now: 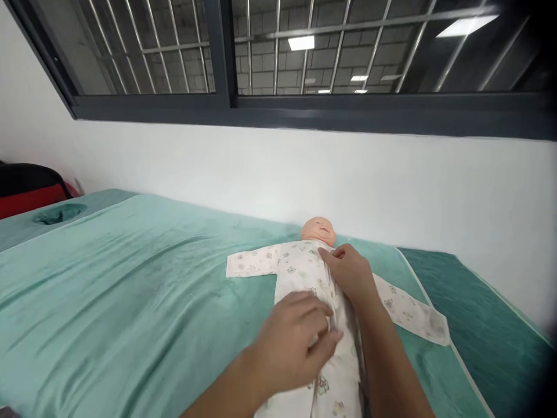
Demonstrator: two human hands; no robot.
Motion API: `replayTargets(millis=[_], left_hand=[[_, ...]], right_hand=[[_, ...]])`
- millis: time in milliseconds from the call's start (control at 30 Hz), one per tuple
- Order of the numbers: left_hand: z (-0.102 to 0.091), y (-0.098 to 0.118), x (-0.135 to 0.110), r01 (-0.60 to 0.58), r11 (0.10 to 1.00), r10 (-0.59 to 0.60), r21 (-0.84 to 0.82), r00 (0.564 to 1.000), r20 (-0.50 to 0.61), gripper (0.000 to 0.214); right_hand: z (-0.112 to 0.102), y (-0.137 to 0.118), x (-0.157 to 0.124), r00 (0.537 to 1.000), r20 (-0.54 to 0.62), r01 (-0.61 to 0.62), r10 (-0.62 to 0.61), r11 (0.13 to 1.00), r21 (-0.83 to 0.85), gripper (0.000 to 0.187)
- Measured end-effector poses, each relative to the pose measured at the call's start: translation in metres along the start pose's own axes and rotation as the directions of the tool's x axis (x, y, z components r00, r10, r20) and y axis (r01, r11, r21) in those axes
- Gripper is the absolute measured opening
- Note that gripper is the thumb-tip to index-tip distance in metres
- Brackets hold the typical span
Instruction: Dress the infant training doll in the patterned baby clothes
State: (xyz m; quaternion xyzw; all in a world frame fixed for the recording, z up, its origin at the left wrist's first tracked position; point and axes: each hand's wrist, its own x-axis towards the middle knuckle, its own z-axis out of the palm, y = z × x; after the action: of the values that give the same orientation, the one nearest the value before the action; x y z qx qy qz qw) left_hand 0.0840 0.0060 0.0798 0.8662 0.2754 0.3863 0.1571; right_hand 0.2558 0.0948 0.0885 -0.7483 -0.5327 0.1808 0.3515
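Observation:
A baby doll (319,230) lies on its back on a teal sheet, dressed in a white printed baby garment (296,270) with sleeves spread to both sides. My left hand (292,342) rests on the doll's belly, fingers curled and pinching the garment's front edge. My right hand (350,273) lies on the doll's chest near the neck, fingers closed on the garment's front flap.
The teal sheet (130,302) covers a bed set against a white wall (391,186), under a dark-framed window (278,110). A darker green cover (478,325) shows at the right. A red and black object (26,188) sits at the far left.

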Motion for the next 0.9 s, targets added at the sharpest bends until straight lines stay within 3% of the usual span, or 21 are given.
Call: replayTargets(millis=[67,167,267,367,500,633,733,900], left_hand=[[-0.006,-0.014,0.022,0.141,0.987,-0.148,-0.074,0.984,-0.101,0.022],[-0.011,-0.042,0.068,0.385,0.919,-0.395,-0.088,0.904,-0.163,0.024],[-0.004,-0.066,0.109,0.523,0.843,-0.534,-0.122,0.843,-0.074,0.018],[0.009,-0.08,0.126,0.628,0.774,-0.627,-0.086,0.778,0.035,0.015],[0.018,-0.087,0.119,0.631,0.77,-0.636,-0.088,0.77,-0.043,0.014],[0.018,-0.094,0.112,0.598,0.79,-0.607,-0.135,0.793,-0.044,0.018],[0.018,-0.097,0.114,0.567,0.8,-0.584,-0.197,0.811,-0.034,0.021],[0.021,-0.091,0.12,0.524,0.783,-0.585,-0.337,0.803,-0.111,0.016]], right_hand=[[-0.001,0.005,-0.001,1.0,-0.002,0.009,-0.009,1.0,0.015,0.032],[-0.002,0.007,0.0,1.0,-0.017,0.001,-0.001,1.0,-0.031,0.029],[-0.002,0.008,0.003,1.0,-0.012,-0.003,0.003,1.0,0.007,0.025],[-0.004,0.013,0.007,0.999,0.034,0.009,-0.013,0.992,0.127,0.024],[-0.005,0.018,0.017,0.993,0.115,-0.028,-0.009,0.947,0.32,0.026],[0.0,0.017,0.026,0.994,0.11,-0.06,-0.003,0.821,0.567,0.029],[0.004,0.014,0.027,0.996,0.088,-0.039,-0.019,0.794,0.607,0.03],[0.006,0.013,0.024,0.993,0.119,-0.085,0.005,0.727,0.681,0.032]])
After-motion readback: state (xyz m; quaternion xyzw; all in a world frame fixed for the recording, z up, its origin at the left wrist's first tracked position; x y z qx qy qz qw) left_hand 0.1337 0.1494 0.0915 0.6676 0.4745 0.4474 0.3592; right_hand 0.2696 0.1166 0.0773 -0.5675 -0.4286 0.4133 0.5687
